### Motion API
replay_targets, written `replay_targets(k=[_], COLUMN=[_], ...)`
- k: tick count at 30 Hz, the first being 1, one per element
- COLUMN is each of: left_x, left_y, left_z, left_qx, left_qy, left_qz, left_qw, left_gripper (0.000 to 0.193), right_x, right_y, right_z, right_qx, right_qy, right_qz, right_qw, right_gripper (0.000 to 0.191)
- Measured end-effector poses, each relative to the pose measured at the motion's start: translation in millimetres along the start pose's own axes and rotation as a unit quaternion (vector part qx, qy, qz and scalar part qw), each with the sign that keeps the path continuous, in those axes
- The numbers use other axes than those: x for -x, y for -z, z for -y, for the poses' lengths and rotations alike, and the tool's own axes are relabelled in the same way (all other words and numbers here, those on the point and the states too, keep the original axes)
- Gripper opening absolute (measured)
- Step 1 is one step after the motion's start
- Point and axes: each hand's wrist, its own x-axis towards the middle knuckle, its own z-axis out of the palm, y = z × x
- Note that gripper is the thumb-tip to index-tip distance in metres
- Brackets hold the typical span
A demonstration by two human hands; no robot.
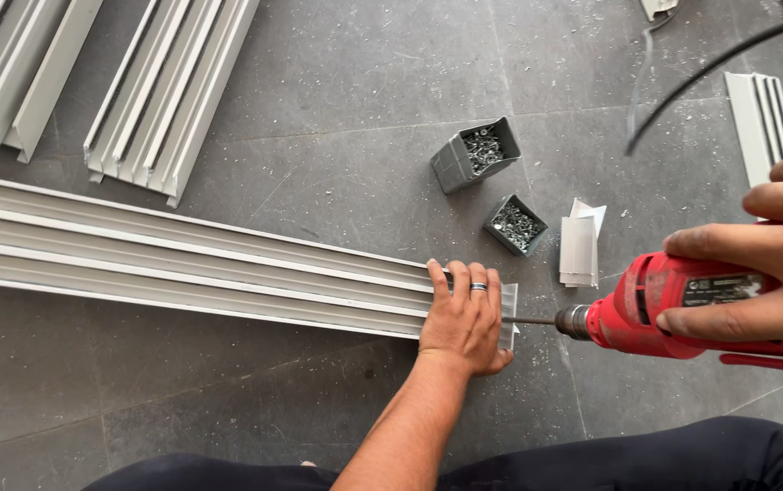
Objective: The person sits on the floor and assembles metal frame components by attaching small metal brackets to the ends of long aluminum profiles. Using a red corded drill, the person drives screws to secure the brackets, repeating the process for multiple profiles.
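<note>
A: Left hand [464, 318] pressed flat, fingers together, on the grey aluminium track's [182, 259] end on the floor!

B: Right hand [764, 273] clamped around the red drill [673, 309], bit at that end; two grey screw boxes [500, 191] just beyond.

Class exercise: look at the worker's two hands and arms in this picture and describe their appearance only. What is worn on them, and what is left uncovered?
The left hand wears a dark band ring on one of its fingers; its forearm is bare, with no sleeve or glove showing. The right hand is also ungloved and shows no ring; its wrist is out of frame. Dark trousers show along the bottom edge.
</note>
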Motion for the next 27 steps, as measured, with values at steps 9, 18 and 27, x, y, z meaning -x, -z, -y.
replay_targets(k=[9, 18, 27], left_x=[-2.9, -2.5, -2.6], left_y=[6.4, 5.6, 8.3], left_z=[-3.9, -5.2, -2.7], left_qx=[-0.004, 0.003, 0.009], left_qy=[-0.001, 0.000, 0.007], left_qz=[0.054, 0.072, 0.065], left_qw=[0.999, 0.997, 0.998], left_gripper=[0.121, 0.123, 0.121], right_x=[0.8, -6.8, -18.8], right_y=[31.0, 49.0, 80.6], right_z=[-0.1, 3.3, 11.2], right_qx=[-0.006, -0.003, -0.023], right_qy=[0.086, 0.117, 0.011], right_qz=[0.132, 0.218, 0.304], right_qw=[0.987, 0.969, 0.952], right_gripper=[0.075, 0.067, 0.073])
